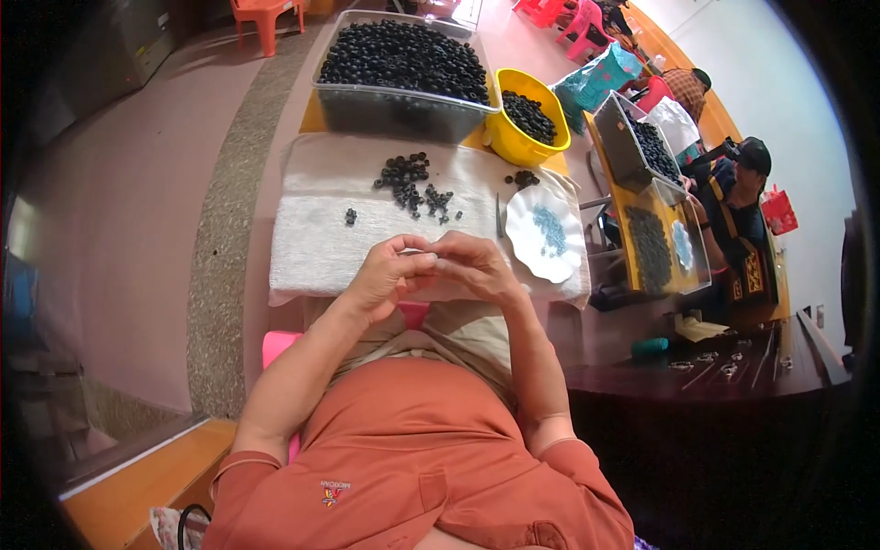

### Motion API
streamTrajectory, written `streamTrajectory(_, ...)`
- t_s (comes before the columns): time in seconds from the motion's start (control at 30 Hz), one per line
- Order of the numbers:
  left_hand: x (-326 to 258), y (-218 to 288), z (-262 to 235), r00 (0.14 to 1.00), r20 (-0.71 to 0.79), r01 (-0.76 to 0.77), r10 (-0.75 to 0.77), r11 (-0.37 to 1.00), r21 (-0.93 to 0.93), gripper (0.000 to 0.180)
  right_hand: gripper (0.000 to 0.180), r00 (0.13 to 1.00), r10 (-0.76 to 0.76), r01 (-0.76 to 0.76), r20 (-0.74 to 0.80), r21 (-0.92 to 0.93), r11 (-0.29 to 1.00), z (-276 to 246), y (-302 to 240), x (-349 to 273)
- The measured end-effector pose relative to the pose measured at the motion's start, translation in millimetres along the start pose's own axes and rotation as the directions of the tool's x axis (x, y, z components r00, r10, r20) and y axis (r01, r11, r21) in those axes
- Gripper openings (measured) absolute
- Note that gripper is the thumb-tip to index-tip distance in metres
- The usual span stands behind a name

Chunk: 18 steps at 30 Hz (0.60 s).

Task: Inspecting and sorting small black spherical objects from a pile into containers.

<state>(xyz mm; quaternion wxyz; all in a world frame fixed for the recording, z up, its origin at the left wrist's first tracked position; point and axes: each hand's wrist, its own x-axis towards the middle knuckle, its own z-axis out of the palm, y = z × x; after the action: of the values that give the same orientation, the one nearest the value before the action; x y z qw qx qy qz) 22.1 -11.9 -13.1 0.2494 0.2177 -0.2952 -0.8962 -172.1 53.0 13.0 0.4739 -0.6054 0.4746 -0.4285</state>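
Note:
My left hand [392, 275] and my right hand [472, 266] meet over the near edge of a white cloth [316, 229], fingertips pinched together. Whatever sits between the fingertips is hidden or too small to name. Just beyond them lies a loose group of small black ring-shaped pieces [403, 183]. A few more black pieces [350, 216] rest apart to the left. To the right of my right hand is a white scalloped plate [522, 240] bearing small light-blue bits [550, 229]. Beside the plate lies a thin dark tool [500, 217], perhaps tweezers.
Behind the cloth stand a clear bin [394, 115] heaped with black pieces and a yellow basin [518, 142] holding more. At right, a person in a dark cap [754, 156] sits by another table with a similar bin [623, 147]. A dark tabletop [660, 371] holds metal tools.

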Motion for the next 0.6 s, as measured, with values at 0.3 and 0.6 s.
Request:
streamTrajectory(0.3, -2, 1, 1, 0.996, 0.052, 0.075, -0.076, 0.997, 0.013, 0.025, 0.017, 0.991, 0.079, -0.074, 0.109, -0.046, 0.996, -7, -12, -2)
streamTrajectory(0.6, 3, -6, 2, 0.997, -0.083, 0.005, -0.012, 0.996, -0.085, 0.018, 0.02, 0.955, -0.194, 0.217, -0.224, 0.081, 0.973, 13, 18, 0)
